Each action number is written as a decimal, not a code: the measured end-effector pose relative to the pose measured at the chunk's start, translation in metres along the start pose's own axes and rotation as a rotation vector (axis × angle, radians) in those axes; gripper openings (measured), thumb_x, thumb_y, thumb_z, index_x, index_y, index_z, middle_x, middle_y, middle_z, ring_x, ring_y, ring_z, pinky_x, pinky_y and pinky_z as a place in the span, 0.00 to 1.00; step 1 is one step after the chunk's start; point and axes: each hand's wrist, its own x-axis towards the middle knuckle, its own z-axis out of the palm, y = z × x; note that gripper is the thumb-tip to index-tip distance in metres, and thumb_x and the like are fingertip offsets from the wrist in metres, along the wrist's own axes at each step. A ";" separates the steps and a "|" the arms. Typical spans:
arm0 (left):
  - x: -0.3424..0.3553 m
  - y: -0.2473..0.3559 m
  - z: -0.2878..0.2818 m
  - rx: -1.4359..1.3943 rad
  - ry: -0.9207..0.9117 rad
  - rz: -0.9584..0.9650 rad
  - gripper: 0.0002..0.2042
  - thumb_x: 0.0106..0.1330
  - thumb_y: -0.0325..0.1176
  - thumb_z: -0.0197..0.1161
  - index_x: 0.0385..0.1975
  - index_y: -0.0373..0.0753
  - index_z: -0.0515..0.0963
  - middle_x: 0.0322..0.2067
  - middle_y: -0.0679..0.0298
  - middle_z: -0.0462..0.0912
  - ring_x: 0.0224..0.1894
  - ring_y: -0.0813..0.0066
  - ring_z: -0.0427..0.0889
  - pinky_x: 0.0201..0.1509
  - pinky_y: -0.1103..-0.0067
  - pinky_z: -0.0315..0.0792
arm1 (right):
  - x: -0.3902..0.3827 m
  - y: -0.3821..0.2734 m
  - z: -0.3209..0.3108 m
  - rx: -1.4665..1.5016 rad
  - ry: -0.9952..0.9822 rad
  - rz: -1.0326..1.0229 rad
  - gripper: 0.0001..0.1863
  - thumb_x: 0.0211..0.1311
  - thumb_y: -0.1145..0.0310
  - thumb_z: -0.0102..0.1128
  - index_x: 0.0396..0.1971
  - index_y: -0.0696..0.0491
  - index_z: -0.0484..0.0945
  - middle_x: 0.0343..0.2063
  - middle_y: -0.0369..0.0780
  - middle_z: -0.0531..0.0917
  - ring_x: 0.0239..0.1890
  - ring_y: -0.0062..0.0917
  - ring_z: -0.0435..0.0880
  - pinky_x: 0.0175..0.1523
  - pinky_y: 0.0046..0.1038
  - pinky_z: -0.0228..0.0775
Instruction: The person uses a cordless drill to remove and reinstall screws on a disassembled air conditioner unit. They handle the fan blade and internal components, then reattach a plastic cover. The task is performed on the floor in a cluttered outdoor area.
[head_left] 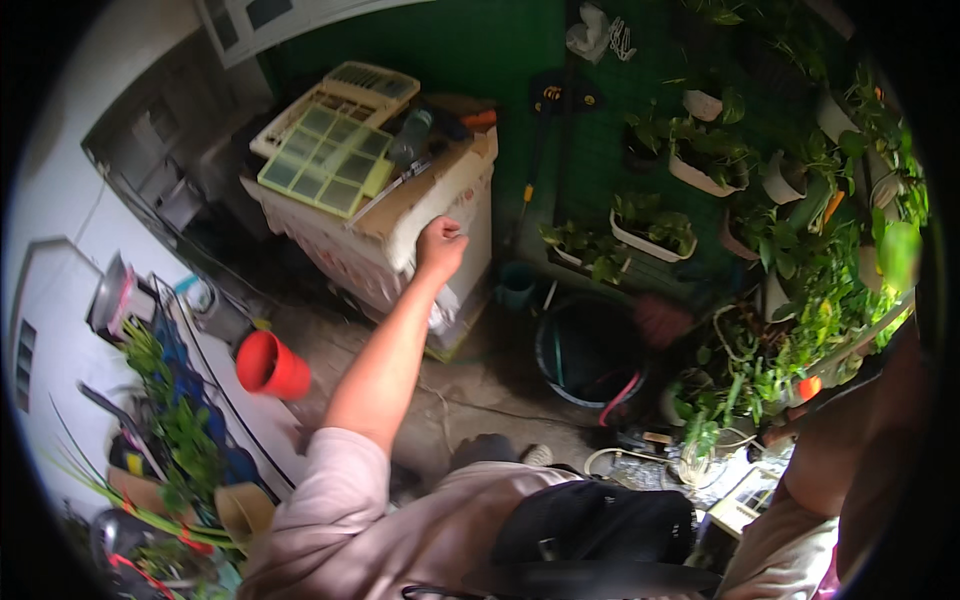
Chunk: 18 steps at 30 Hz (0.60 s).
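Observation:
My left arm reaches forward to a large box-like stand with a pale, worn cover [345,255]. My left hand [440,247] is closed in a fist at the near right corner of its top; anything inside the fingers is hidden. A crumpled whitish cloth [443,308] hangs below the wrist along that corner. On top of the stand lie a yellow-green gridded filter frame [325,160], a cream louvred panel [365,85] and a clear bottle [411,135]. At the lower right, my right hand [782,432] is in deep shade beside plants; its fingers do not show clearly.
A red bucket [272,366] stands on the floor at left, beside potted plants [190,450]. Right of the stand sits a dark round tub [590,350] with a pink strip. Hanging planters [655,238] cover the green wall. Pale cords [690,462] lie at lower right.

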 end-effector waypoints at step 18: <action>0.412 -0.061 0.112 0.590 -0.240 -0.058 0.20 0.60 0.42 0.71 0.47 0.35 0.86 0.45 0.47 0.89 0.48 0.57 0.88 0.54 0.66 0.81 | -0.293 -0.089 0.028 -0.424 0.771 1.842 0.34 0.66 0.80 0.65 0.70 0.53 0.63 0.51 0.42 0.79 0.51 0.22 0.78 0.55 0.27 0.72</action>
